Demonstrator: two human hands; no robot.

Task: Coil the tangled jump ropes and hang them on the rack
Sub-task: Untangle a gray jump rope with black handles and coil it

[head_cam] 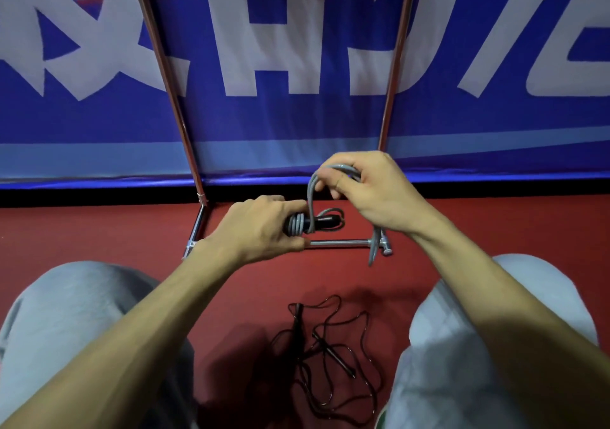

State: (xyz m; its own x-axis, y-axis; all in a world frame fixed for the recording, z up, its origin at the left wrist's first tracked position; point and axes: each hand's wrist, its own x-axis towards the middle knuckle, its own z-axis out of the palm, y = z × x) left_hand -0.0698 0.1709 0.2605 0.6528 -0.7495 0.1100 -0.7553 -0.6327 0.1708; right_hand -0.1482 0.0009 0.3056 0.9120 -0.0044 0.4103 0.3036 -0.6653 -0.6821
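My left hand (264,227) grips the black handles (317,222) of a grey jump rope, with several grey turns (295,224) wound round them. Up and to the right, my right hand (369,191) holds a bunch of the same grey rope (312,187); a doubled length of it hangs down past the wrist (374,247). A thin black jump rope (325,352) lies tangled on the red floor between my knees, its slim handles crossing the loops. The metal rack (340,243) stands just beyond my hands, its two uprights rising out of view.
A blue banner (297,115) with large white letters hangs directly behind the rack. Red floor (257,283) runs from the banner to my grey-trousered knees (72,300), which flank the black rope on both sides.
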